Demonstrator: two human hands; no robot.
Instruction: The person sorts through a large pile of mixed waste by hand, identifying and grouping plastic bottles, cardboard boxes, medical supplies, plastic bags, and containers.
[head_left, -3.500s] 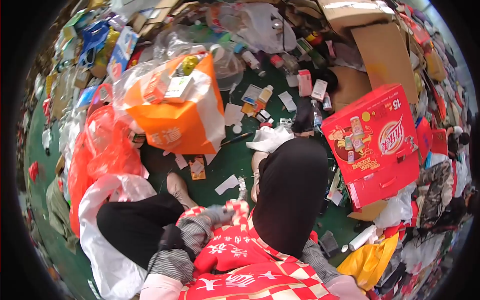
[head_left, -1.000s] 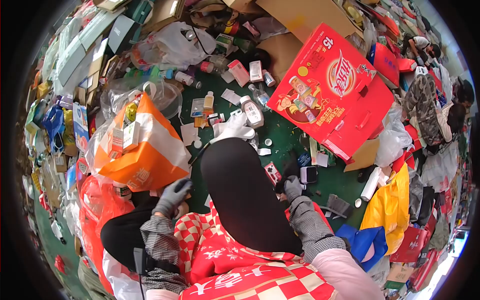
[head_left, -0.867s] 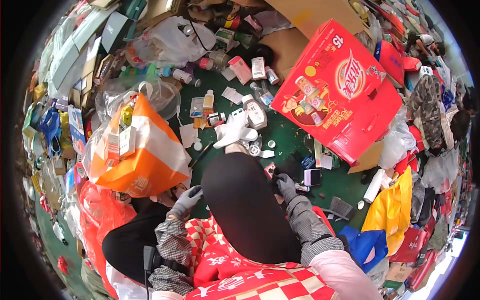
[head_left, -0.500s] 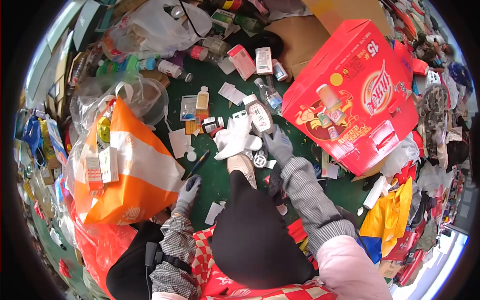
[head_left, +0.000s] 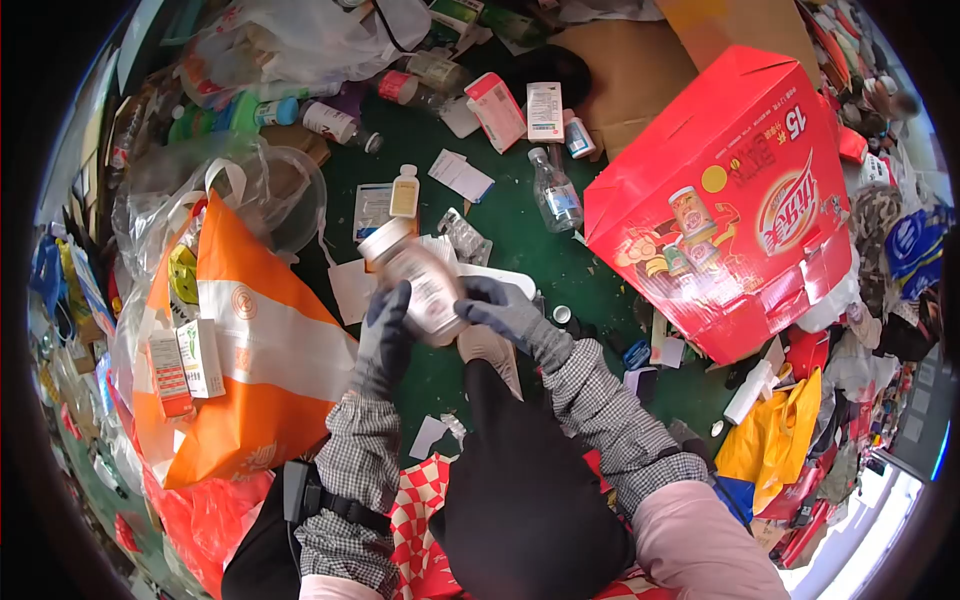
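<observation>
A sauce bottle (head_left: 424, 286) with a white cap and a pale label is tilted to the upper left, blurred by motion, above the green floor. My left hand (head_left: 384, 328), in a grey glove, is closed around its left side and lower part. On the right side, the fingers of my gloved right hand (head_left: 512, 312) press against the bottle near its base. Behind it lie a white plastic piece (head_left: 505, 279) and a blister pack (head_left: 465, 238). A small bottle with yellowish contents (head_left: 404, 196) is just beyond the cap.
An orange and white bag (head_left: 265, 350) stands at left with small boxes on it. At right is a large red carton (head_left: 725, 210). A clear plastic bottle (head_left: 555, 190), a pink box (head_left: 496, 112) and a white box (head_left: 545, 112) lie farther back. A yellow bag (head_left: 780, 440) sits at lower right.
My right hand has lifted the sauce bottle off the floor and brought it left. My left hand has risen from beside the orange bag and now grips it too. The white cloth-like item is out of sight.
</observation>
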